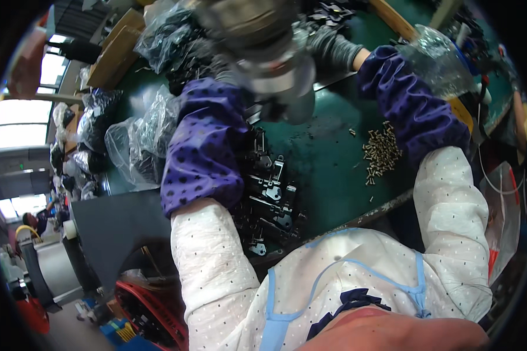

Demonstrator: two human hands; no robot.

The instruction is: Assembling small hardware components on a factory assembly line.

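My left hand (222,71), in a dark grey glove, reaches behind the left side of a machine head (249,29); its fingers are hidden. My right hand (328,48), in a grey knit glove, lies just right of that machine, its fingertips covered or too dark to make out. Whatever either hand may hold does not show. The machine head is grey, rounded and blurred, with a clear cylinder (293,88) below it. Dark metal brackets (272,190) with shiny plates lie in rows beside my left sleeve. A heap of small brass-coloured screws or rivets (382,149) sits near my right forearm.
The green tabletop (328,169) has a worn front edge near my body. Clear plastic bags (136,143) lie left of my left arm, and another bag (442,64) stands beyond my right arm. Dark parts (328,13) pile up at the back. A red basket (149,313) stands lower left.
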